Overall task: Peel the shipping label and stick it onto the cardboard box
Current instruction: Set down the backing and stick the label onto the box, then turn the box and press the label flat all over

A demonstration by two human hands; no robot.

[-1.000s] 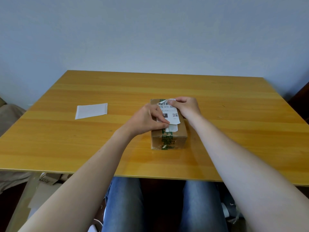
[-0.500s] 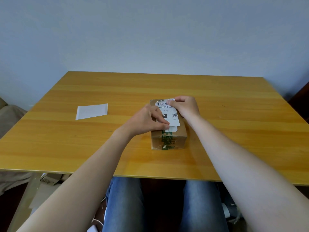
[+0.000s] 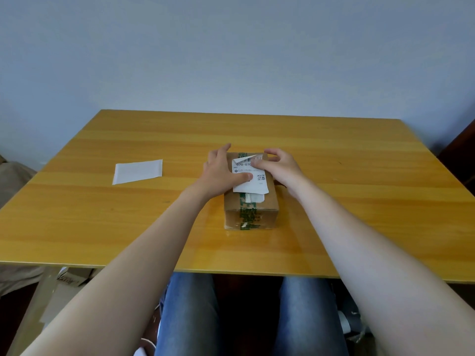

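Note:
A small brown cardboard box (image 3: pixel 250 210) with green printed tape stands on the wooden table (image 3: pixel 359 201). A white shipping label (image 3: pixel 253 182) with barcode and QR code lies on the box top; its far left corner curls up. My left hand (image 3: pixel 221 173) rests on the box's left side, thumb pressing the label's left edge, fingers spread. My right hand (image 3: pixel 279 167) presses its thumb on the label's upper part, fingers curved over the box's far right edge.
A white backing sheet (image 3: pixel 137 171) lies flat on the table to the left of the box. A plain wall stands behind the table. Cardboard scraps (image 3: pixel 72 278) lie on the floor under the left front edge.
The label has been laid lower onto the box top. My left hand has opened and moved to the box's left side; my right thumb has shifted onto the label.

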